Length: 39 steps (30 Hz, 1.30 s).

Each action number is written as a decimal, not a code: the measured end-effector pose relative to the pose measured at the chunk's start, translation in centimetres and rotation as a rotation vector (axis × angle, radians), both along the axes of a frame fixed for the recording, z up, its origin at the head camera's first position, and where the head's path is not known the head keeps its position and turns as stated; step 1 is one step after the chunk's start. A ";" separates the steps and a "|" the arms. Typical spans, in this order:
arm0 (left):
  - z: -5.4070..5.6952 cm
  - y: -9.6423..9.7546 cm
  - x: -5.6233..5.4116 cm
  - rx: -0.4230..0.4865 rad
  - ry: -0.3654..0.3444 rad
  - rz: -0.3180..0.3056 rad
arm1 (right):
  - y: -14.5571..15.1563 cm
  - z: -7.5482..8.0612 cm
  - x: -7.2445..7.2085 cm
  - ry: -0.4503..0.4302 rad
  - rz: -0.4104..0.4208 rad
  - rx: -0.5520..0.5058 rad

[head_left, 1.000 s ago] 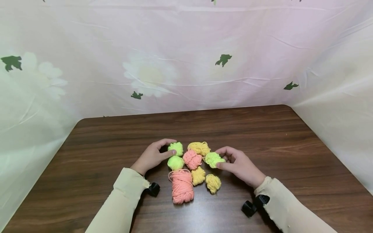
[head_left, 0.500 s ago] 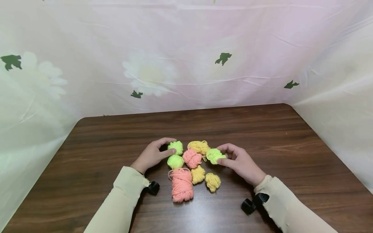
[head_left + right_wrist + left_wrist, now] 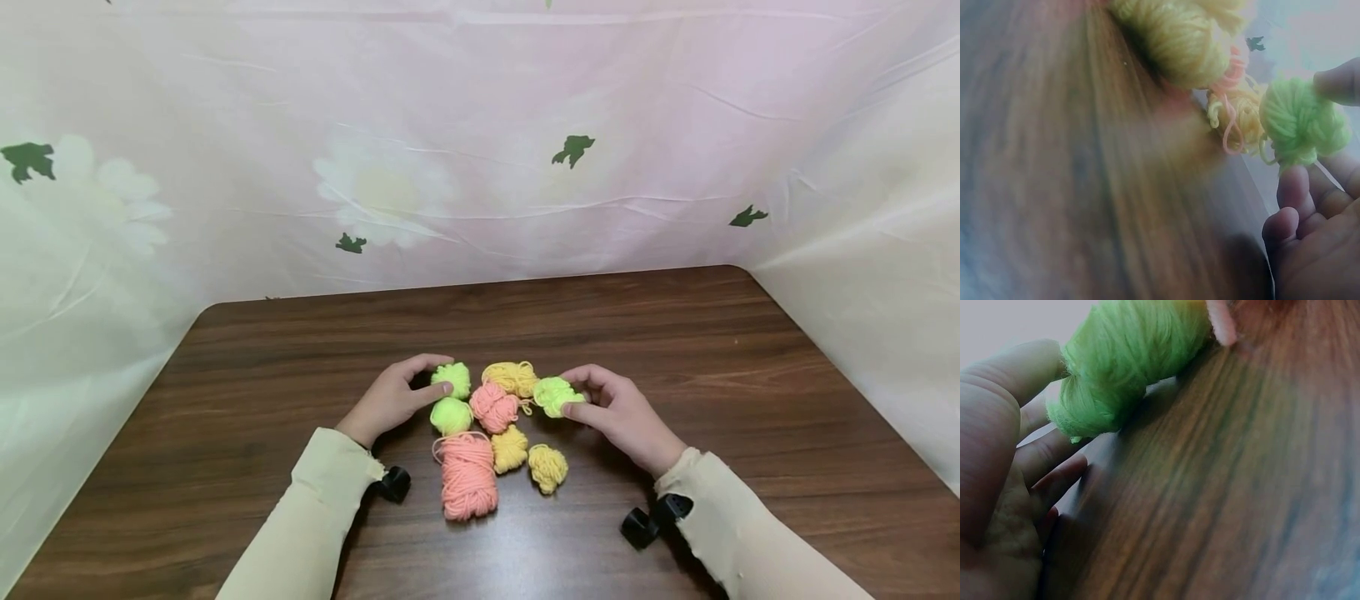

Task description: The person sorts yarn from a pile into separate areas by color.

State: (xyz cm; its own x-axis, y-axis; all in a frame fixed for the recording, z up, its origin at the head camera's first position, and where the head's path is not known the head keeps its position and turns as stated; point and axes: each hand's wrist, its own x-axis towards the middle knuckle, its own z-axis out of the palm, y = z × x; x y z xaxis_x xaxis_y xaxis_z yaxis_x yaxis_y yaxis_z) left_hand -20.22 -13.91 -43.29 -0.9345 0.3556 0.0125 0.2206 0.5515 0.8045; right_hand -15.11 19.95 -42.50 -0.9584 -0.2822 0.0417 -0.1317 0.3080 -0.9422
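Note:
My left hand (image 3: 390,404) has its thumb and fingers on either side of a light green yarn ball (image 3: 451,380), pinching it at the back left of a cluster. Just in front of that ball lies a second green yarn ball (image 3: 452,416). On the cluster's right side my right hand (image 3: 626,421) holds a third green yarn ball (image 3: 555,397) between thumb and fingertips; the right wrist view shows the thumb on top of this green ball (image 3: 1294,119). Between the hands sit a coral yarn ball (image 3: 495,407) and a yellow yarn bundle (image 3: 510,378).
Nearer me lie a large coral yarn skein (image 3: 468,479), a small yellow yarn ball (image 3: 510,450) and another yellow yarn ball (image 3: 548,468). All rest on a dark wooden table (image 3: 262,358). Flower-printed cloth (image 3: 480,125) hangs behind it and along the sides.
My right hand has shifted slightly away and to the right with its green yarn ball, opening a small gap from the coral ball. The left hand stays in place.

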 end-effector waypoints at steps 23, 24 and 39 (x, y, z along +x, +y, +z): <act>-0.2 0.0 -0.1 0.003 -0.001 -0.001 | 0.5 0.1 -0.3 -0.009 -0.030 -0.007; -0.2 0.0 -0.1 0.002 0.000 -0.001 | 0.5 0.0 -0.3 -0.007 -0.031 -0.008; 0.1 0.1 0.0 -0.001 -0.021 0.008 | 0.8 0.1 -0.5 -0.010 -0.067 0.006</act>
State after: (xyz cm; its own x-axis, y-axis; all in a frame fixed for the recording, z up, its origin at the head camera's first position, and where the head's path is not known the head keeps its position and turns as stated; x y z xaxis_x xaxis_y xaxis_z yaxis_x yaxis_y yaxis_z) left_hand -20.20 -13.85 -43.22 -0.9375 0.3478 -0.0076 0.1989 0.5537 0.8086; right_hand -15.60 20.75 -42.39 -0.9755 -0.2178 0.0306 -0.1013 0.3215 -0.9415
